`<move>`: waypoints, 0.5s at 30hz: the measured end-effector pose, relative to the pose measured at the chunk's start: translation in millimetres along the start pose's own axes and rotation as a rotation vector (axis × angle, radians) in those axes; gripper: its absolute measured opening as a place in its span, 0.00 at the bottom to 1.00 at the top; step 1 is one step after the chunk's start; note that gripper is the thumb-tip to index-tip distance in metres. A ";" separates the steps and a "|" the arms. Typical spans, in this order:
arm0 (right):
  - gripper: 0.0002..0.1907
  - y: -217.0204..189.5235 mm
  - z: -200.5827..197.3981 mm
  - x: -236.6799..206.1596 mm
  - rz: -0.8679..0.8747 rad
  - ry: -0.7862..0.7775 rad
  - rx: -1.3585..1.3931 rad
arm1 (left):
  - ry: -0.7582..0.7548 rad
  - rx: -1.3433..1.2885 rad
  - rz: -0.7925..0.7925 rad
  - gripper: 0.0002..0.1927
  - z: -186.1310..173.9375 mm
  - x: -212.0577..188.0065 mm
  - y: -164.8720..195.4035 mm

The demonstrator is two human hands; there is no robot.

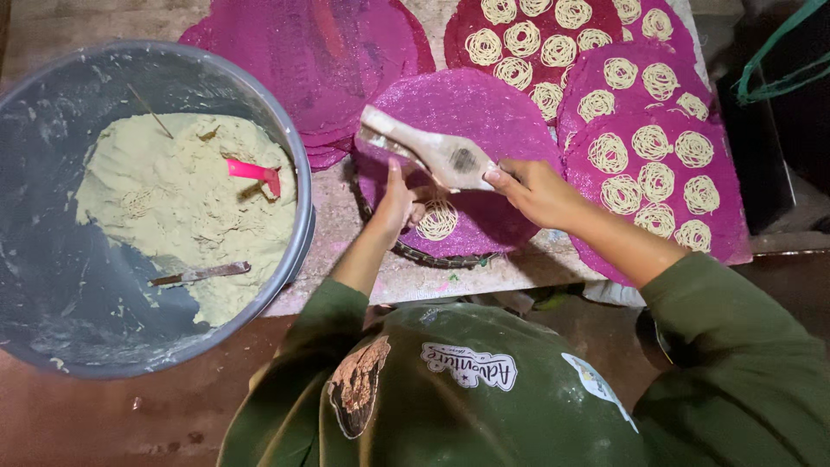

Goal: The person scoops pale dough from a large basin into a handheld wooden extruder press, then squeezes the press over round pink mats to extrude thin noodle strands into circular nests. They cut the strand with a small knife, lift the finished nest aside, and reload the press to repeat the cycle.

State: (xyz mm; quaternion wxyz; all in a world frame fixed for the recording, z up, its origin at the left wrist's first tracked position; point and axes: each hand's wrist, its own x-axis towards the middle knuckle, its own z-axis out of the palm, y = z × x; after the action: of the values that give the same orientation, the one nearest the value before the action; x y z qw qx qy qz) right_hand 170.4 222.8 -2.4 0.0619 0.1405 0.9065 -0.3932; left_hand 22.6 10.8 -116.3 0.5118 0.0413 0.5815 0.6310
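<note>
- A person in a dark green shirt (484, 398) with printed patches fills the lower middle and lower right of the frame, both arms reaching up towards the centre.
- A big grey tub (52, 285) takes up the left side; it holds a mound of pale yellowish dough (173, 207), with a pink scoop (255, 171) stuck in its upper right part and a metal knife (201, 274) lying on its lower edge.
- The desk (346, 225) runs across the upper part of the frame, covered by round magenta mats: bare stacked ones (320, 52) at top centre, and ones filled with noodle spirals (657, 164) at upper right.
- One magenta mat (467, 108) sits at centre on a dark round wire rack (432, 258), with a single noodle spiral (438, 220) near its lower edge.
- A wooden press (428, 147) lies slanted above that mat, its narrow end pointing to the upper left.
- The right hand (536, 192), right of centre, has its fingers wrapped around the press's wide end.
- The left hand (396, 203), centre frame, has fingers loosely curled just beside the spiral, thumb up touching the press; whether it grips anything cannot be told.
</note>
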 end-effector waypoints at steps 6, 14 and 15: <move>0.29 15.6 2.3 -1.9 0.057 0.102 0.018 | 0.160 0.829 0.346 0.41 -2.3 -49.8 -1.9; 0.26 -81.3 -29.4 -30.3 -0.562 -0.051 0.099 | 0.527 1.417 1.222 0.26 5.9 -186.7 105.0; 0.28 -105.2 -31.8 -32.9 -0.520 -0.122 -0.032 | 0.292 1.218 1.220 0.23 10.8 -203.6 122.5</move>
State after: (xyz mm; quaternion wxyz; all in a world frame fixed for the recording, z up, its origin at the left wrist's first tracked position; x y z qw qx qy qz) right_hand 169.7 170.7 99.8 0.0152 -0.1221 0.9129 -0.3892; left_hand 52.5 -98.5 92.9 -0.1060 0.5305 0.7537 0.3732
